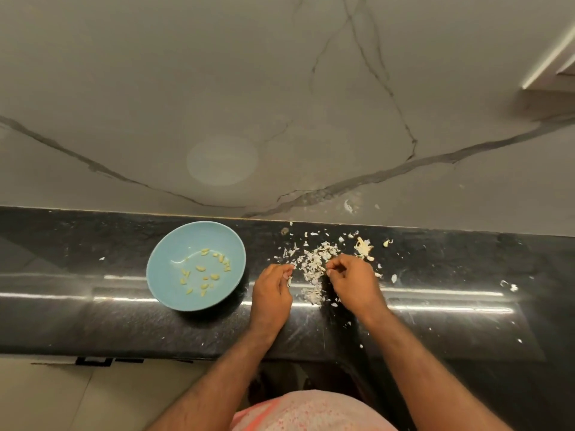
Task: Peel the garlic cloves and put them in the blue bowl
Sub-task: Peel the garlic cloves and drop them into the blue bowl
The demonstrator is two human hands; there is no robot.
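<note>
1. Filling the far half of your view, the pale marble wall point(280, 88) carries dark veins and meets the counter along a straight seam.
2. Your black countertop point(93, 331) runs left to right below it, glossy, with light streaks along the near part.
3. Your pink garment point(311, 412) shows at the near edge, in the middle.
4. The blue bowl point(174, 284) stands upright on the counter to the left of both your hands, just beside your left one but not touching it.
5. Your left hand point(272, 290) has its fingers curled in, and the thumb and fingertips pinch a small pale piece point(289, 279); you cannot tell whether it is clove or skin.
6. Your right hand point(354, 281) is curled too, fingertips drawn together at the right edge of the skins; I cannot tell whether it grips anything.
7. A heap of skins point(312, 269) lies between your hands and spreads toward the wall, with loose flakes scattered to the right.
8. A garlic cluster point(363, 247) sits just beyond your right hand.
9. The peeled cloves point(202, 269), small and yellowish, lie scattered on the bowl's floor.
</note>
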